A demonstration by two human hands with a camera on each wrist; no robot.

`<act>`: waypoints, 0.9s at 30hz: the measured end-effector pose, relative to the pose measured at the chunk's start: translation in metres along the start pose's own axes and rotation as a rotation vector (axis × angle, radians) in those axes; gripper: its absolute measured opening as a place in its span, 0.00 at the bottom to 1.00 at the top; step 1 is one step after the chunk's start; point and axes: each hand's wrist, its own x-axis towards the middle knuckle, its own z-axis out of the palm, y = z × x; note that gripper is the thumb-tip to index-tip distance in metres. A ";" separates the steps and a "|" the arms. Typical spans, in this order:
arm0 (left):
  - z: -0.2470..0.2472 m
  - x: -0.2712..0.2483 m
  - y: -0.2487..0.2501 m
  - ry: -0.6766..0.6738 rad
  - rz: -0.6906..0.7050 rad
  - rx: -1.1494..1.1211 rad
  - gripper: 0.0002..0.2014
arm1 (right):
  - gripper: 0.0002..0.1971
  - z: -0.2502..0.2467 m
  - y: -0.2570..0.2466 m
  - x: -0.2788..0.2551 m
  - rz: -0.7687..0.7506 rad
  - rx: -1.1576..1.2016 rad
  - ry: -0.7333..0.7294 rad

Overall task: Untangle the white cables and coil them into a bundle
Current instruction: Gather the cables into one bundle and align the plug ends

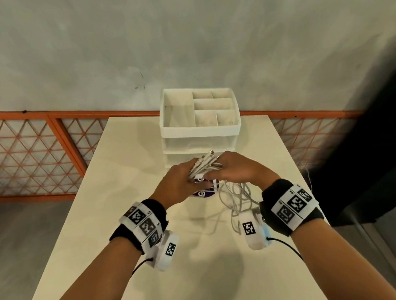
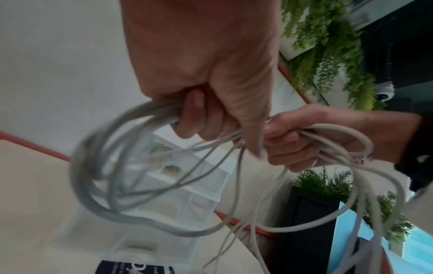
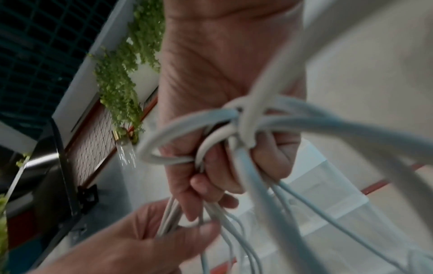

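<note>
Stood on the pale table, toward its far end: a white drawer organiser, taken here as the landmark. Sat open-topped, its compartments bare so far as the head view showed.

Just in front of the organiser and raised off the tabletop: the white cables, gathered between both hands. Kept lifted, probably, so that loose loops could hang free and show where they crossed. Trailed from the grip back toward the person, away from the organiser, with slack strands reaching the tabletop near the right wrist. Lay beneath the bundle, in front of the organiser: a purple and white disc, mostly hidden and not identifiable.

Left hand, on the organiser's near left: curled round a gathered set of loops, fingers closed on them, apparently serving as the anchor for the coil. Loops hung below it, blurred in the left wrist view.

Right hand, on the organiser's near right: also clamped on strands, with one cable crossing over the others at the fingers in what looked like a knot or wrap. Held close to the left hand, knuckles nearly meeting, likely to pass a turn across.

Poked out above the hands, toward the organiser: several plug ends, held together. Judged midway: gathered, not yet neatly coiled.
</note>
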 end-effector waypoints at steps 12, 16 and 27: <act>-0.047 0.010 -0.002 0.200 0.119 0.141 0.13 | 0.13 -0.027 0.036 -0.025 -0.090 0.348 0.113; -0.048 0.010 0.001 0.200 0.112 0.160 0.15 | 0.06 -0.022 0.042 -0.026 -0.119 0.535 0.157; -0.043 0.002 -0.006 0.267 0.202 0.158 0.20 | 0.11 -0.020 0.025 -0.024 -0.233 0.515 0.370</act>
